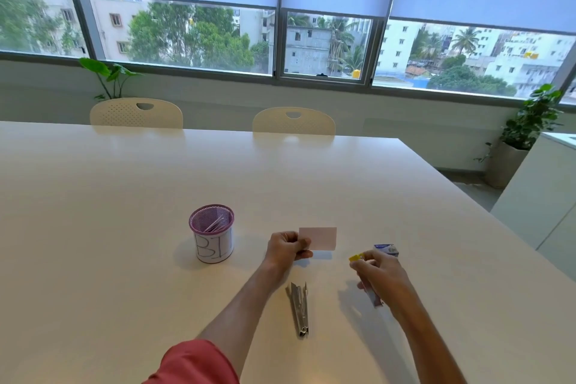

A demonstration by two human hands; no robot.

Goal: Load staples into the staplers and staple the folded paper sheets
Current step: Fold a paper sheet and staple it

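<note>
**deskjockey:** Near the front of the white bench [124, 196], the left hand [288, 248] is pinching a small folded paper [319, 238] by its left edge, thumb on top, fingers curled under. The paper is sitting just above the bench, casting a shadow below it, so it's lifted rather than lying flat.

**paperpusher:** And the right hand [381, 277]?

**deskjockey:** It's gripping a stapler [372, 290], fingers wrapped around the body. A yellow bit is poking out past the fingertips toward the paper, and a pale end with a red tip is sticking out below the palm. Can't tell whether it's loaded, the hand is covering most of it.

**paperpusher:** Any other stapler around?

**deskjockey:** Yep, a metal stapler [300, 310] is lying on the bench between the two forearms, nobody touching it. It's looking opened up, with long steel arms pointing away from the person and the hinge at the near end.

**paperpusher:** Staples?

**deskjockey:** A little blue and white box [388, 249] is sitting on the bench just behind the right hand. Label is too small to read.

**paperpusher:** Anything else?

**deskjockey:** A purple mesh cup [212, 232] is standing upright to the left of the left hand, well apart from it, with a white wrap lettered "BI" and some thin pale things leaning inside. Two cream chairs [293, 121] are tucked in at the far edge.
</note>
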